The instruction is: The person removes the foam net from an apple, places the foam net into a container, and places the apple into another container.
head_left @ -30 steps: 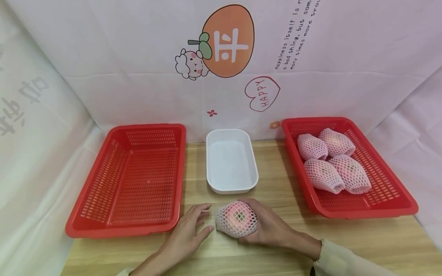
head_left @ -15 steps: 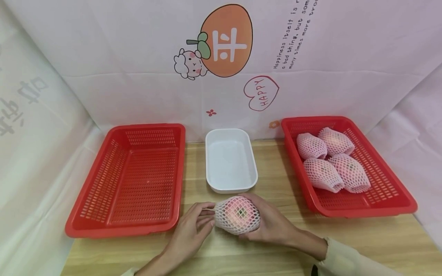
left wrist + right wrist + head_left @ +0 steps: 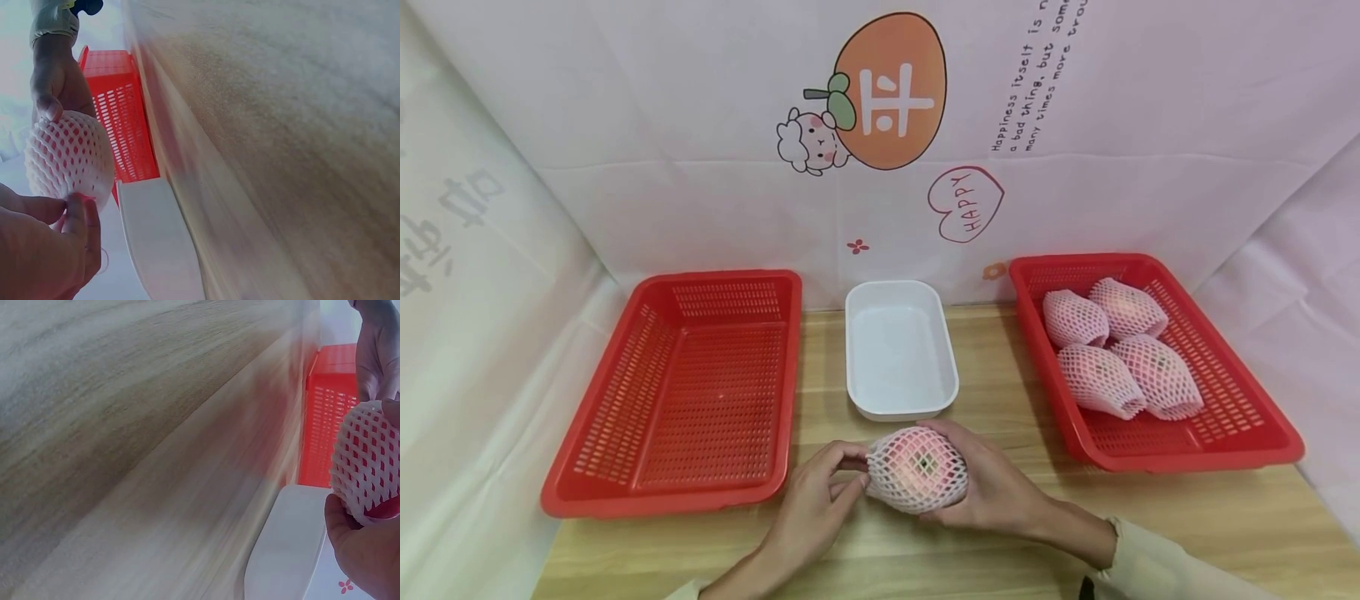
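Observation:
In the head view a pinkish-red apple [image 3: 922, 468] sits inside a white foam net [image 3: 886, 490], in front of the white tray. My right hand [image 3: 996, 487] grips it from the right, fingers behind and thumb at the near side. From the left, my left hand [image 3: 811, 504] pinches the gathered end of the net between thumb and fingers. The left wrist view shows this pinch at the foam net [image 3: 69, 150] close up, with the apple held above the wooden table [image 3: 281, 156]. In the right wrist view, red skin shows at the net's opening by the right palm [image 3: 369, 556].
A red basket [image 3: 552, 492] with nothing in it stands at the left. Behind the hands is a white tray [image 3: 902, 415]. At the right, another red basket [image 3: 1195, 461] holds several netted apples [image 3: 1101, 379]. A printed white cloth [image 3: 700, 200] hangs behind.
My left hand has moved right from beside the apple and now pinches the net's left end. The right hand has lifted and turned the apple slightly.

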`<act>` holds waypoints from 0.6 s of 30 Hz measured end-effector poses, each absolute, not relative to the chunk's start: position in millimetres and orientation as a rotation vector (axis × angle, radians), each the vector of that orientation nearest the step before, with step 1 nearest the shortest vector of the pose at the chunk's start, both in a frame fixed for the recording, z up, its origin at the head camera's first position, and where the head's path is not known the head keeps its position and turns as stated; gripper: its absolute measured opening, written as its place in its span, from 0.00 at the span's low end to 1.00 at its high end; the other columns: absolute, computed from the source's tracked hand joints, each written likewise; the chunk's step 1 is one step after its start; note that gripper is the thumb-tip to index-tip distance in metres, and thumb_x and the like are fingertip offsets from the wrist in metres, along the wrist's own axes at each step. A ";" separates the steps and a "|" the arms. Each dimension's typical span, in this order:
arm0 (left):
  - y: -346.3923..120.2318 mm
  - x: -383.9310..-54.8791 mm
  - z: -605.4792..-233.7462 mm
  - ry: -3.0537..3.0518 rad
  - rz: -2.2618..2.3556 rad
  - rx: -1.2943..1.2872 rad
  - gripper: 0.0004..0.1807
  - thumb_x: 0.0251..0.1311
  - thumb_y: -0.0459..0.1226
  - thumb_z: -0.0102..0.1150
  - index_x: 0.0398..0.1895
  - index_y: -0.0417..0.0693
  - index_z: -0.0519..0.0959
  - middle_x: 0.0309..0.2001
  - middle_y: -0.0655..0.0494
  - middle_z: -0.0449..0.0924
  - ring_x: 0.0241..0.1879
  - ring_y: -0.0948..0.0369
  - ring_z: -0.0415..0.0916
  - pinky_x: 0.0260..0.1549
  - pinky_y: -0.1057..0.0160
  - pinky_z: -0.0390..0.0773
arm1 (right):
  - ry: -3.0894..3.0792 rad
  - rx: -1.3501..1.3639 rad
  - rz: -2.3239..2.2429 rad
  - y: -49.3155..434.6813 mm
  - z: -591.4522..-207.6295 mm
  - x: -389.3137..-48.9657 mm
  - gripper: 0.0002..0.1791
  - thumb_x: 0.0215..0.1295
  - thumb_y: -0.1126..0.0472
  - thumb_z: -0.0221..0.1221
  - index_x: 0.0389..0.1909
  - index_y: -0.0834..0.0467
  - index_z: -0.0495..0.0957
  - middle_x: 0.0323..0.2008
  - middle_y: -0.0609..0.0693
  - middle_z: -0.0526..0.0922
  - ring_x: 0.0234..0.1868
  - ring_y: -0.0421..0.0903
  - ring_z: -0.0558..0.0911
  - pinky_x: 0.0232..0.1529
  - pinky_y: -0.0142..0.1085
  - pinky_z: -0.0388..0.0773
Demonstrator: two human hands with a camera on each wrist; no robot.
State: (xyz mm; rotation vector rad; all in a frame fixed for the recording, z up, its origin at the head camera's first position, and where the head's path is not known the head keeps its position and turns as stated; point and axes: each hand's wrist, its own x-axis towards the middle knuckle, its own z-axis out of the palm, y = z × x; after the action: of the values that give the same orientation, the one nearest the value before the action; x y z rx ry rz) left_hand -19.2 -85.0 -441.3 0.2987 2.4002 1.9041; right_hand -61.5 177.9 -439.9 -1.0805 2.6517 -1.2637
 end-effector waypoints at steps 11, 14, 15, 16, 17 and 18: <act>-85.2 -20.7 -438.9 2.322 1.943 0.335 0.20 0.60 0.22 0.70 0.57 0.37 0.83 0.58 0.37 0.83 0.55 0.41 0.85 0.48 0.65 0.87 | 2.635 -1.154 -1.263 177.5 -438.4 -60.2 0.57 0.41 0.55 0.86 0.74 0.60 0.67 0.62 0.50 0.83 0.59 0.48 0.84 0.61 0.44 0.83; -85.6 -19.7 -438.9 2.294 1.943 0.351 0.23 0.58 0.21 0.69 0.59 0.35 0.82 0.60 0.35 0.82 0.56 0.38 0.84 0.47 0.65 0.87 | 2.635 -1.163 -1.256 176.9 -438.1 -60.1 0.57 0.42 0.54 0.86 0.74 0.59 0.67 0.61 0.50 0.83 0.59 0.47 0.84 0.61 0.44 0.83; -85.6 -19.4 -438.8 2.288 1.937 0.354 0.25 0.57 0.20 0.68 0.60 0.35 0.81 0.61 0.35 0.81 0.56 0.38 0.84 0.47 0.65 0.87 | 2.633 -1.166 -1.256 176.6 -437.7 -60.1 0.57 0.42 0.55 0.86 0.74 0.59 0.67 0.61 0.50 0.83 0.59 0.47 0.84 0.61 0.44 0.83; -85.5 -19.2 -438.8 2.285 1.929 0.357 0.27 0.56 0.19 0.67 0.61 0.35 0.81 0.61 0.34 0.81 0.56 0.38 0.83 0.47 0.65 0.87 | 2.631 -1.169 -1.256 176.3 -437.4 -60.0 0.57 0.43 0.55 0.86 0.74 0.59 0.67 0.61 0.50 0.83 0.59 0.47 0.84 0.61 0.43 0.84; -85.3 -18.9 -438.6 2.280 1.922 0.361 0.29 0.54 0.18 0.65 0.62 0.34 0.80 0.62 0.34 0.80 0.57 0.37 0.83 0.47 0.65 0.87 | 2.627 -1.173 -1.258 175.9 -437.0 -59.9 0.56 0.43 0.55 0.86 0.74 0.59 0.67 0.61 0.50 0.83 0.59 0.47 0.84 0.61 0.43 0.84; -85.2 -18.6 -438.4 2.270 1.917 0.362 0.31 0.52 0.17 0.64 0.63 0.34 0.79 0.62 0.34 0.80 0.57 0.37 0.82 0.47 0.65 0.87 | 2.619 -1.176 -1.263 175.4 -436.3 -59.8 0.56 0.43 0.56 0.86 0.74 0.58 0.67 0.61 0.50 0.83 0.58 0.47 0.84 0.61 0.43 0.84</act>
State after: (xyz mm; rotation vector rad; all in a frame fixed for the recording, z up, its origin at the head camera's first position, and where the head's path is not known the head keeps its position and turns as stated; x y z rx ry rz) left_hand -18.6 -85.2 -438.4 0.3618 2.2703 1.9167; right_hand -59.8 175.4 -436.3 -1.1760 2.6192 -1.2629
